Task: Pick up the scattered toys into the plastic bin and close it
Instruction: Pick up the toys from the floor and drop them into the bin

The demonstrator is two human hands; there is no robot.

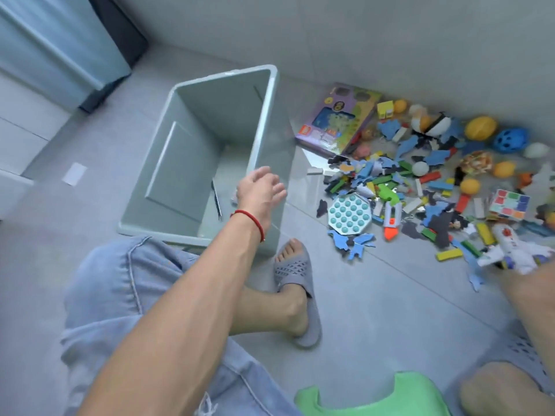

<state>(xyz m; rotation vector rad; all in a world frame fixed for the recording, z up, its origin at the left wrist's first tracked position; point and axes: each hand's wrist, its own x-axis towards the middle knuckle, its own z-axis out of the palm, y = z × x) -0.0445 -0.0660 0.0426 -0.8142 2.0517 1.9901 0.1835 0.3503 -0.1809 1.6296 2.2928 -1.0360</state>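
L hand [259,187] hangs over the near right rim of the plastic bin [168,121], fingers loose & spread, holding nothing; red string [252,221] round the wrist. R hand: only the forearm shows at the right edge, reaching down toward the white toy plane [510,250], the hand itself hidden, so can't tell if it grips or not. Bin is pale grey-green, open-topped, standing on the tiled floor, w/ one thin dark item [216,201] lying inside on the bottom, too small to ID. Scattered toys lie on the floor right of the bin along the wall: purple box [333,121] nearest the bin, teal pop-bubble octagon [349,213], toy rocket [391,222], cube puzzle [509,204], blue holed ball [509,140], yellow ball [480,128], plus many foam pieces & coloured blocks. Foot in grey slipper [297,283] just beside the bin's near corner. Denim-clad knee at lower left, green stool [375,397] at the bottom.
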